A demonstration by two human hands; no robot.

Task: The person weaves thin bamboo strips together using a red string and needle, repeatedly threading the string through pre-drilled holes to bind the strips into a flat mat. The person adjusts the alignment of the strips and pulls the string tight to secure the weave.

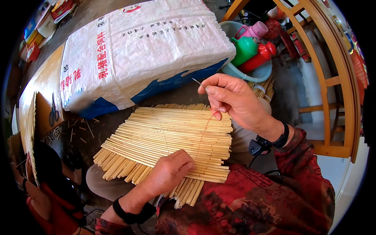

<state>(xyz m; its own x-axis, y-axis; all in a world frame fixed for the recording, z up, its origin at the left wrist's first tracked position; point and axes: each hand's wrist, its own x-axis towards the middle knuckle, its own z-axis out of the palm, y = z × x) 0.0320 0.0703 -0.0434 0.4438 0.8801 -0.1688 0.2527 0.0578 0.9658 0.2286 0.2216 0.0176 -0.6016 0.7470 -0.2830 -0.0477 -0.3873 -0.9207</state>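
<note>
A mat of straight, pale yellow stalks lies across my lap, with a second layer of stalks crossing underneath. Above its right side, my right hand pinches a thin metal needle between thumb and forefinger, its tip pointing up and left. A fine red thread runs from below that hand down over the stalks toward my left hand. The left one rests closed on the near part of the mat; its fingertips are tucked down, hiding what they pinch. A pale strip hangs below the mat.
Ahead stands a large block covered with white woven sacking. Right of it, a light blue basin holds green, red and pink bottles. A wooden frame rises at right. Scissors hang at left, near another person's arm.
</note>
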